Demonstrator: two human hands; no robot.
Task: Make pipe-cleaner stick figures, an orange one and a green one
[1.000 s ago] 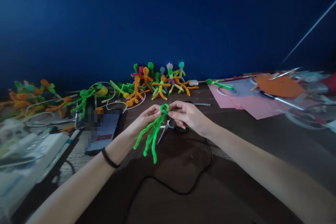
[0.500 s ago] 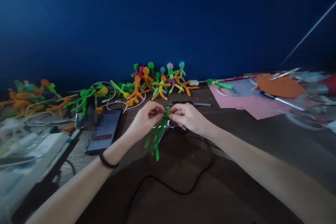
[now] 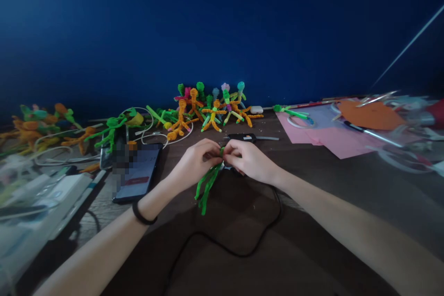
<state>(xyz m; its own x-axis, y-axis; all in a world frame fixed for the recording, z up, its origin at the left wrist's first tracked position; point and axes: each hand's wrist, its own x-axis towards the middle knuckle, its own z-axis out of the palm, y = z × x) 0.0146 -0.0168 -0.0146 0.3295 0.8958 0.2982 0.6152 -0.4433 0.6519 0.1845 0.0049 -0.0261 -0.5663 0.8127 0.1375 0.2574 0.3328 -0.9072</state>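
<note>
Several green pipe cleaners [image 3: 207, 188] hang in a bundle over the middle of the dark table, their upper end pinched between both hands. My left hand [image 3: 196, 162] grips the bundle from the left, with thumb and fingers closed; a black band circles that wrist. From the right, my right hand [image 3: 248, 159] pinches the same top end, its fingertips almost touching the left ones and hiding most of that end. Beyond the hands lies a black tool [image 3: 242, 137] with a pale stick at its right end. Another object beneath the hands is mostly covered.
Twisted pipe cleaner figures [image 3: 213, 113] stand near the blue wall, with more at the left. A phone [image 3: 138, 175] and a white power strip [image 3: 69, 201] lie left. Pink paper [image 3: 347, 141] and an orange sheet [image 3: 371, 114] are right. A black cable [image 3: 239, 255] curves in front.
Both hands have moved slightly nearer and closer together. The top of the green bundle is now more covered by the fingers, and its hanging ends have shifted a little.
</note>
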